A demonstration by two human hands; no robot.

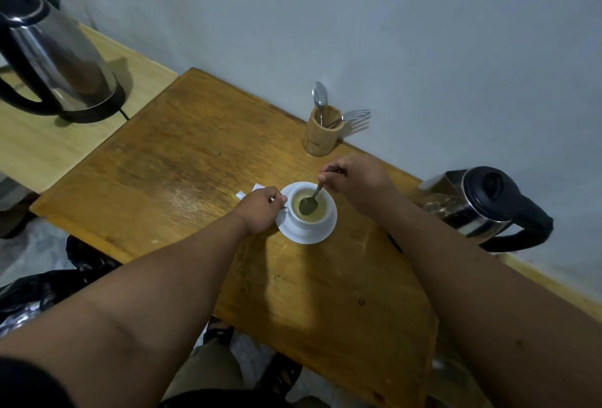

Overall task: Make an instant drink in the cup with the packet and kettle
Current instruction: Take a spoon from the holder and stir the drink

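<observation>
A white cup (301, 221) stands on a white saucer (321, 234) in the middle of the wooden table (202, 160), filled with a pale yellowish drink. My left hand (260, 210) pinches the cup's handle at its left side. My right hand (350, 181) holds a spoon (311, 202) by its stem, with the bowl dipped in the drink. A white packet (250, 191) lies flat behind my left hand, mostly hidden. One steel kettle (479, 205) with a black handle stands at the table's right edge.
A second steel kettle (55, 59) sits on its base on a lighter wooden surface (49, 143) at far left. A bamboo holder (322, 132) with a spoon and a fork stands against the wall. Black plastic bags (49, 280) lie on the floor at left.
</observation>
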